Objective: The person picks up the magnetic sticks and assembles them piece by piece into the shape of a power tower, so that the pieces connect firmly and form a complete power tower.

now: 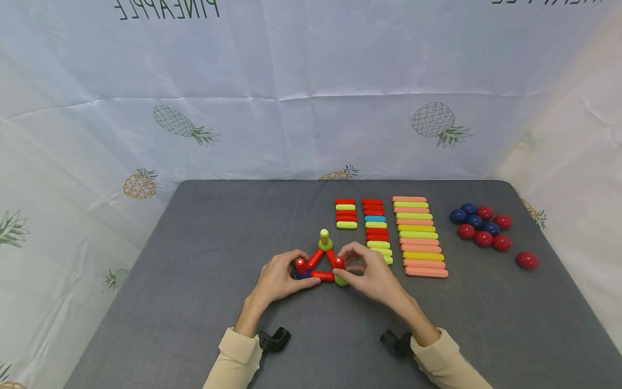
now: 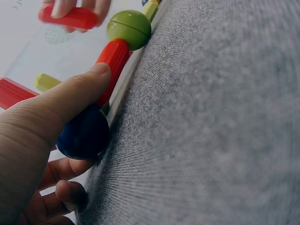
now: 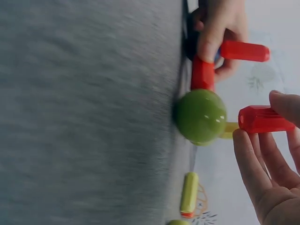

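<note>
Frame (image 1: 323, 276), triangular, on table (image 1: 218, 232): left hand (image 1: 279, 278) grips it at blue ball (image 2: 83, 133); right hand (image 1: 374, 273) pinches red rod (image 3: 262, 118) just above green ball (image 3: 200, 115). Step, presumably: fitting an upright; next move calls for lining up rod and ball. Loose rods (image 1: 377, 231) just beside right hand, slightly crowding it; loose balls (image 1: 483, 239) well apart.

The word "PINEAPPLE" (image 1: 167, 9) stands in dark capitals on the pale backdrop sheet (image 1: 311, 54), upper left of the head view, its letters running from right to left. A second line of lettering (image 1: 549, 2), upper right, is cut by the frame edge. Faint characters (image 2: 17, 5) in the left wrist view are illegible.
</note>
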